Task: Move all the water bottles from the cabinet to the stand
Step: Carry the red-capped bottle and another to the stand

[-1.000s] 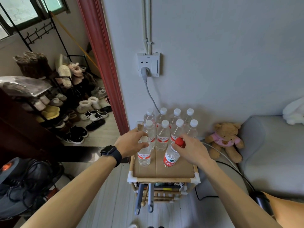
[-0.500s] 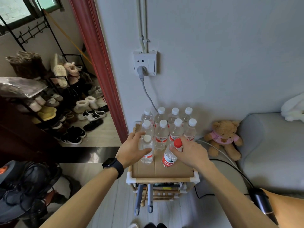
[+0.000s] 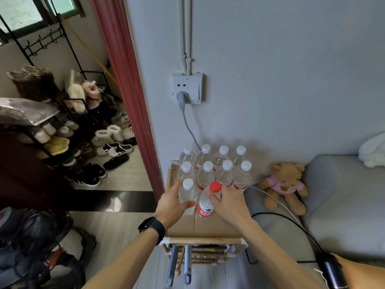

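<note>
A small wooden stand (image 3: pixel 216 228) with a cardboard top stands against the grey wall. Several clear white-capped water bottles (image 3: pixel 226 172) stand in two rows at its back. In front of them, my left hand (image 3: pixel 171 204) wraps a white-capped bottle (image 3: pixel 187 192) that stands on the stand's left side. Beside it, my right hand (image 3: pixel 228 202) grips a red-capped bottle (image 3: pixel 207 202) with a red label, tilted slightly left. The cabinet is out of view.
A wall socket (image 3: pixel 187 88) with a grey cable hangs above the bottles. A teddy bear (image 3: pixel 285 185) sits on a grey sofa (image 3: pixel 341 195) at right. A red door frame (image 3: pixel 129 97) and a shoe rack (image 3: pixel 62 138) lie left; a black cable (image 3: pixel 291 222) runs right of the stand.
Both hands pushed their bottles further back toward the rows. The white-capped bottle now stands close behind the others, and the camera came nearer.
</note>
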A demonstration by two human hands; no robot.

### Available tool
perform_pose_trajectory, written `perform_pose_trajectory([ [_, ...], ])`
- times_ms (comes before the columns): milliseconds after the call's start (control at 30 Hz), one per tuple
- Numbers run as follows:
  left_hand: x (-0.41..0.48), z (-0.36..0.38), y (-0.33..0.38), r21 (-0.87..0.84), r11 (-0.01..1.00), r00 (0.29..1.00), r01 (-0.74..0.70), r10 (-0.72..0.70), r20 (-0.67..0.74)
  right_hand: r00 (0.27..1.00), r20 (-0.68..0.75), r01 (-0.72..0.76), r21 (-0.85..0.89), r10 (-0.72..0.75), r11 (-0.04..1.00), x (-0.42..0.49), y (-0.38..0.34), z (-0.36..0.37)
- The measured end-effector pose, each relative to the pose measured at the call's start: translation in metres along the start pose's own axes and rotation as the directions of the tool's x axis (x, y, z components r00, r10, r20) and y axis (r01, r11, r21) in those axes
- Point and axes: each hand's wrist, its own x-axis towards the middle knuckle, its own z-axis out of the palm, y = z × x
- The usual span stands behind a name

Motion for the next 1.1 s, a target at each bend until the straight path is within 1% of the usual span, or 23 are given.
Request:
perform_pose_trajectory([
  [67, 0.001, 0.001, -0.002, 0.012, 1.000, 1.000, -0.009, 0.009, 0.005, 0.999, -0.042, 0.014, -0.005, -0.014, 1.000, -0.003, -0.007, 0.004],
  [100, 0.001, 0.001, -0.004, 0.016, 1.000, 1.000, -0.013, 0.013, 0.010, 0.999, -0.035, -0.010, 0.030, 0.011, 1.000, -0.004, -0.008, 0.007],
  [167, 0.000, 0.000, -0.006, 0.026, 0.999, 1.000, -0.020, 0.019, 0.024, 0.996, 0.030, -0.088, 0.188, 0.084, 0.978, -0.006, -0.005, 0.013],
  [200, -0.002, -0.001, -0.005, 0.026, 0.999, 0.999, -0.022, 0.022, 0.029, 0.993, 0.060, -0.111, 0.240, 0.099, 0.964, -0.006, -0.002, 0.017],
  [300, -0.003, 0.001, -0.005, 0.006, 1.000, 1.000, -0.017, 0.017, -0.011, 0.985, 0.160, -0.111, 0.323, 0.062, 0.940, -0.004, 0.007, 0.029],
  [367, -0.001, 0.003, -0.008, -0.036, 0.999, 0.999, 0.011, -0.012, -0.045, 0.979, 0.195, -0.133, 0.398, 0.058, 0.908, -0.003, 0.014, 0.040],
  [467, 0.003, 0.005, -0.012, -0.089, 0.994, 0.997, 0.071, -0.072, -0.006, 0.972, 0.234, -0.150, 0.485, 0.038, 0.862, -0.005, 0.027, 0.061],
  [533, 0.005, 0.003, -0.012, -0.072, 0.996, 0.998, 0.059, -0.057, 0.034, 0.958, 0.277, -0.216, 0.531, 0.072, 0.819, -0.008, 0.031, 0.071],
  [567, 0.007, 0.003, -0.013, -0.060, 0.998, 0.998, 0.035, -0.032, 0.050, 0.959, 0.271, -0.230, 0.553, 0.088, 0.801, -0.008, 0.032, 0.076],
  [633, 0.011, 0.004, -0.018, -0.026, 1.000, 0.997, 0.014, -0.012, 0.079, 0.963, 0.249, -0.228, 0.568, 0.100, 0.791, -0.005, 0.032, 0.081],
  [767, 0.014, 0.005, -0.026, 0.013, 0.997, 0.992, 0.075, -0.076, 0.097, 0.961, 0.237, -0.253, 0.549, 0.143, 0.797, -0.002, 0.033, 0.086],
  [900, 0.015, 0.007, -0.031, 0.002, 0.998, 0.993, 0.061, -0.061, 0.097, 0.956, 0.218, -0.285, 0.540, 0.196, 0.792, -0.005, 0.035, 0.092],
  [1000, 0.014, 0.006, -0.033, -0.029, 0.997, 0.990, 0.074, -0.070, 0.119, 0.957, 0.198, -0.285, 0.534, 0.211, 0.796, -0.009, 0.034, 0.094],
  [1100, 0.014, 0.006, -0.037, -0.042, 0.994, 0.985, 0.097, -0.090, 0.150, 0.955, 0.210, -0.291, 0.526, 0.210, 0.799, -0.009, 0.034, 0.093],
])
